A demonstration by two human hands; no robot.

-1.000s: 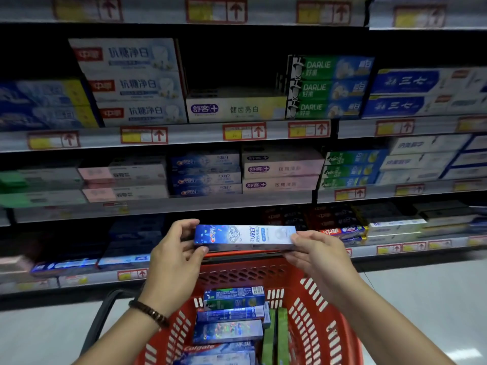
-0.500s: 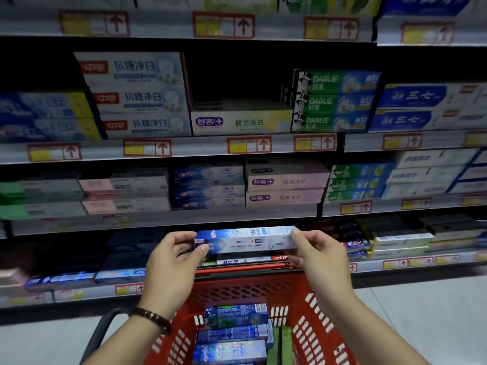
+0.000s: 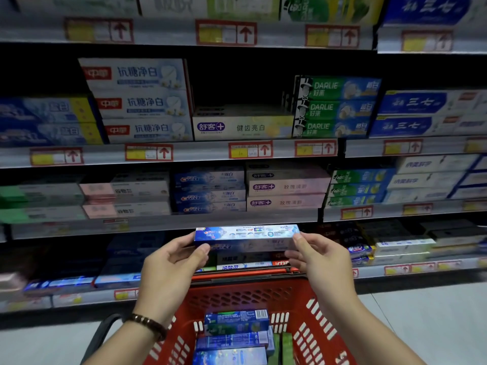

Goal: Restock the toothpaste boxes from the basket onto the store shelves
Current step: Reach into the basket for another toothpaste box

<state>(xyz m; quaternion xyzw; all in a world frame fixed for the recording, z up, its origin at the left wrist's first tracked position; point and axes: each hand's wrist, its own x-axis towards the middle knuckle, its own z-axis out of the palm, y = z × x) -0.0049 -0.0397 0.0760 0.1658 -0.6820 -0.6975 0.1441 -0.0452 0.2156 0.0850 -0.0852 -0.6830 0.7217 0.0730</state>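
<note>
In the head view, we had lifted the toothpaste box (image 3: 246, 237) higher than a second earlier, above the basket (image 3: 237, 293). Our left hand (image 3: 171, 262) and right hand (image 3: 320, 259) each pinched one end. Shelving on the matching Crest stack (image 3: 210, 192) seemed next.

Hands: two, the left hand (image 3: 171, 267) and the right hand (image 3: 320, 259). Held toothpaste box (image 3: 246, 237): one. Red basket (image 3: 245, 296): one. Basket boxes (image 3: 232, 339): five visible, the lower ones cut off by the frame. White boxes with red labels (image 3: 137, 101): three, stacked. Green boxes (image 3: 340, 108): three. Bracelet (image 3: 147, 324): one.
</note>
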